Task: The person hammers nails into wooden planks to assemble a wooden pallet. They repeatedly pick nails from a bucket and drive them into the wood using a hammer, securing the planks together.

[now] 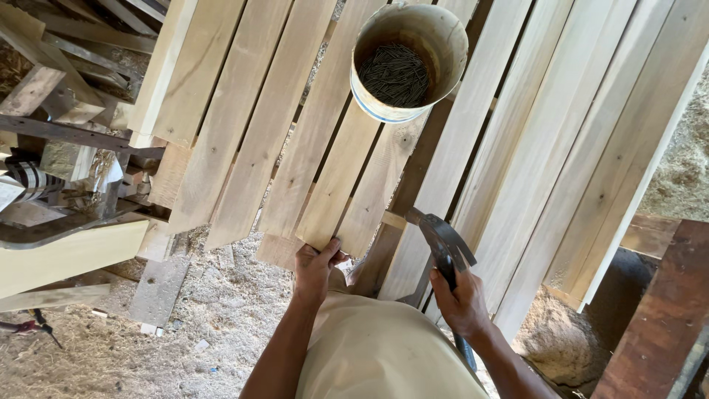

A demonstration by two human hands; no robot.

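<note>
While sawdust covers the floor, left hand grips a slat, right hand a hammer

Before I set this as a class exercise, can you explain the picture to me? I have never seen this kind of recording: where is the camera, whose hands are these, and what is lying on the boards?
There is one picture, taken by a camera worn on a person's head and looking straight down, so the two bare arms at the bottom are that person's own. No machine is involved. The left hand grips the near end of a pale wooden slat, one of several laid side by side with gaps between them. The right hand holds a claw hammer by its handle, its dark metal head raised over the boards. Further up, a pale bucket stands on the slats with dark nails inside. Sawdust covers the ground below, and scrap timber lies piled at the left.
</note>
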